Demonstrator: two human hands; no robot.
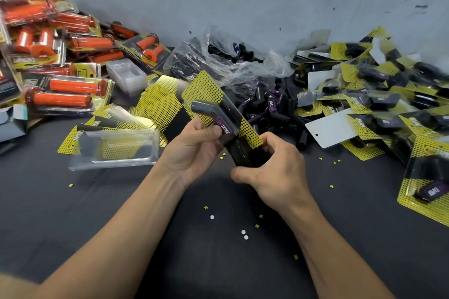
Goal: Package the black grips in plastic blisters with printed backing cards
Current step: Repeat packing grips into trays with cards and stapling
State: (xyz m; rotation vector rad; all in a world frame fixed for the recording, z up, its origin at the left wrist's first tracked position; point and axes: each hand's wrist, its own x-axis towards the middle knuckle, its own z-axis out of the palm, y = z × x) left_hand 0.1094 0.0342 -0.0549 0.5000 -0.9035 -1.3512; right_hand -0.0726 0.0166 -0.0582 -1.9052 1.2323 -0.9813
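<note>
Black angled grip (213, 114), purple label (224, 127), yellow-dotted card (202, 86); left hand (192, 147) pinching.

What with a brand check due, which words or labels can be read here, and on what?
"TAPER": white letters on the purple label of the black grip, inside the blister pack that the left hand and right hand hold.
Purple labels on the loose grips: similar lettering, too small to read surely.
Print on the orange-grip packs and the finished packs: too blurred to read.
</note>
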